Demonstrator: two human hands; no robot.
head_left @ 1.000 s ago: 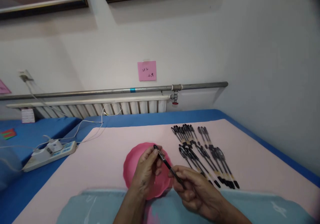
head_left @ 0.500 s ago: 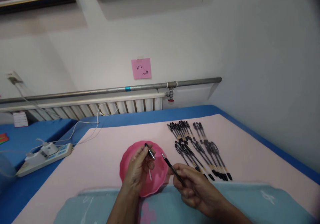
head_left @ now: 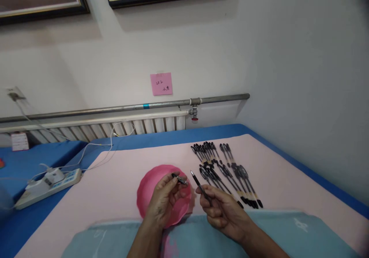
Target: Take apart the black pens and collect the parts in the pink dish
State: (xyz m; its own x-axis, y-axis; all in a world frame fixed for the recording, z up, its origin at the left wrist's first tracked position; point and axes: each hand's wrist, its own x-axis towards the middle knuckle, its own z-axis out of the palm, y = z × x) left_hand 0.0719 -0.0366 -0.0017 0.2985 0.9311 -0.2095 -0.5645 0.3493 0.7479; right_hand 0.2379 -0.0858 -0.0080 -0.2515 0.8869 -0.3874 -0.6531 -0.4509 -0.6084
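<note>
Over the pink scalloped plate (head_left: 143, 196), my left hand (head_left: 165, 194) pinches a pen cap (head_left: 180, 179), dark at one end and clear toward the other. My right hand (head_left: 225, 212) grips a black pen (head_left: 198, 183) by its barrel. The pen is uncapped, and its silver tip points up and left toward the cap; a gap separates the two. Beyond my right hand, several capped black pens (head_left: 207, 152) lie in rows on the pink sheet (head_left: 115, 181).
A white power strip (head_left: 53, 188) with plugged-in adapters and white cables lies at the left. A radiator (head_left: 144, 125) and a metal pipe (head_left: 115, 108) run along the wall behind the blue-covered table edge (head_left: 219, 129). Teal cloth (head_left: 273, 227) covers the near edge.
The cap in my left hand has turned closer to level. A white stick seen in the plate no longer shows. The view has tilted up slightly; the right hand still holds the pen.
</note>
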